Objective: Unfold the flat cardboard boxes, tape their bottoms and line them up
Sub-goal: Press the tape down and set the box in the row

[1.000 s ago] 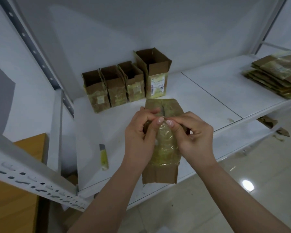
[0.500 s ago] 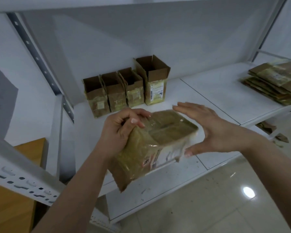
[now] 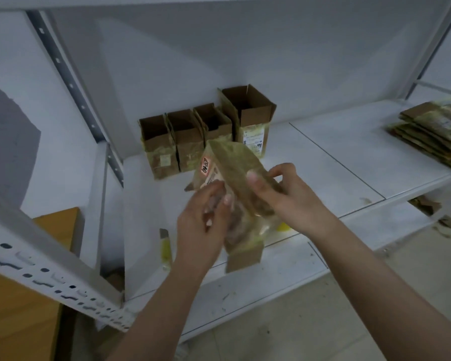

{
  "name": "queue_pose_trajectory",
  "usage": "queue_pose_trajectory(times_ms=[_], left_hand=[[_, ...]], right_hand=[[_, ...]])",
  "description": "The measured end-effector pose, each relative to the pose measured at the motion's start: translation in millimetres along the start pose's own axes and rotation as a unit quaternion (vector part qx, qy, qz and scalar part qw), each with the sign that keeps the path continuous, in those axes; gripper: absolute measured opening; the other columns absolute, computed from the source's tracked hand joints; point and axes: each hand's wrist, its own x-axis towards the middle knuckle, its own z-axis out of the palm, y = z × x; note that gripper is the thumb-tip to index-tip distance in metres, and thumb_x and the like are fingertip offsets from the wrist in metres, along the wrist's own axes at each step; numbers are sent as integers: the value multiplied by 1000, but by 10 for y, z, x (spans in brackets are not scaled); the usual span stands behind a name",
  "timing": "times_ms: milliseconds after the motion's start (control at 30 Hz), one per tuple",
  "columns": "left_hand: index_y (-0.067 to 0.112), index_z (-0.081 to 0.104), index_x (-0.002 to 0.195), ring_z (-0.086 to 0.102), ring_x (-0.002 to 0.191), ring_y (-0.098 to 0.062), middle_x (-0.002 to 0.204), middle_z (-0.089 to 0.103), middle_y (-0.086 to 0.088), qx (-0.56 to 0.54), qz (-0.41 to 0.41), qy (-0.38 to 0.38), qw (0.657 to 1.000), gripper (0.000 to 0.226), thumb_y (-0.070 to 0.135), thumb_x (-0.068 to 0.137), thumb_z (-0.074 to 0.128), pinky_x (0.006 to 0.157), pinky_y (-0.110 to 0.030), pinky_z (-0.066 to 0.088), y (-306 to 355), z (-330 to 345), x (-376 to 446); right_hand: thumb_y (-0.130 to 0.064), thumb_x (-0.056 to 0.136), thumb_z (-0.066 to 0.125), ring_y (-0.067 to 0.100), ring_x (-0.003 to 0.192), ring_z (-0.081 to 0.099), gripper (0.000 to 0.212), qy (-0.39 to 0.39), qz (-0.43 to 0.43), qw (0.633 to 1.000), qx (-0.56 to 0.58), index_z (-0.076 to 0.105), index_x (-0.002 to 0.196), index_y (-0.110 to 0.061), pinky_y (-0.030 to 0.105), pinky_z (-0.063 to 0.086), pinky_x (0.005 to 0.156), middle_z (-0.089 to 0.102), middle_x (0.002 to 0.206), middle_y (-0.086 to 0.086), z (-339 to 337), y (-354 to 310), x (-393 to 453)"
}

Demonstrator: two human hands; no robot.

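Note:
A tape-covered cardboard box [image 3: 232,165] is held in the air above the white shelf [image 3: 323,173], tilted, with a pink label on its left face. My right hand [image 3: 284,196] grips its right side, thumb on the top face. My left hand [image 3: 206,222] is at its lower left, fingers curled against the box; the grip there is blurred. Several unfolded open-topped boxes [image 3: 188,142] stand in a row at the back of the shelf. A stack of flat boxes [image 3: 432,131] lies at the far right.
A yellow-handled utility knife [image 3: 165,246] lies on the shelf left of my left arm. A perforated grey shelf upright [image 3: 50,277] crosses the lower left. Cardboard scraps [image 3: 438,212] lie on the floor under the right end of the shelf.
The box has been turned in my hands, from lying sideways to tilted upright, and my right hand has gone from an open palm beside it to gripping it.

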Motion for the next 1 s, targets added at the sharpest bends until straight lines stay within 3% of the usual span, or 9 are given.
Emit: queue_pose_trajectory(times_ms=[67,167,300,400,500,667,767,900,1000], left_hand=[[41,57,130,60,111,4,118,65,22,-45,-61,-49,996,40,56,96,46,94,-24,52,-87,-31,0],[31,57,136,61,115,-7,122,68,12,-77,-126,-70,987,36,34,101,48,103,-42,48,-323,-131,31],[20,53,140,60,120,-17,129,64,-1,-86,-156,-109,978,38,13,105,40,105,-46,46,-512,-127,-15],[21,54,138,60,120,-15,129,64,3,-77,-126,-61,987,37,31,104,43,101,-44,49,-554,-134,-87],[34,59,131,52,126,-5,137,55,10,-36,-86,-48,994,45,54,90,60,96,-23,50,-520,-126,-190],[17,70,113,49,125,7,143,48,0,-33,-62,-47,996,35,10,79,76,99,-22,48,-555,-83,-218],[11,71,109,50,121,13,140,50,5,-41,-40,-36,998,32,1,79,75,95,-15,48,-597,-83,-225],[7,72,106,52,109,20,139,52,-12,-1,-18,5,1000,27,-3,81,73,89,-10,47,-628,-9,-266],[10,69,112,56,110,14,144,47,-12,10,-12,0,1000,29,2,84,71,91,-16,50,-664,-14,-286]], right_hand=[[-81,77,42,17,108,56,52,-21,-27,995,92,54,98,-35,33,43,86,61,108,-2,128,83,24],[-32,94,62,19,102,56,6,-23,-73,995,68,63,98,-29,31,47,88,61,111,9,362,345,63],[-21,88,71,22,102,55,19,-2,-88,995,57,62,104,-24,34,50,86,59,107,-1,684,615,23],[-30,87,71,18,100,54,20,37,-110,991,64,61,105,-29,31,50,82,59,109,-1,803,690,23],[-36,86,70,17,96,56,23,51,-122,990,56,60,106,-34,28,50,77,57,109,2,841,727,37],[-49,70,71,3,87,56,53,45,-140,988,50,66,117,-25,9,47,72,54,107,1,842,793,17],[-35,72,77,-6,73,50,48,87,-203,975,-9,71,115,-13,2,40,71,57,97,2,856,808,6],[-34,75,73,5,65,47,45,124,-255,957,-65,73,110,-5,9,38,68,62,82,8,885,788,1],[-35,76,72,6,70,51,48,112,-247,962,-38,72,115,-8,13,45,70,63,89,6,877,807,-7]])
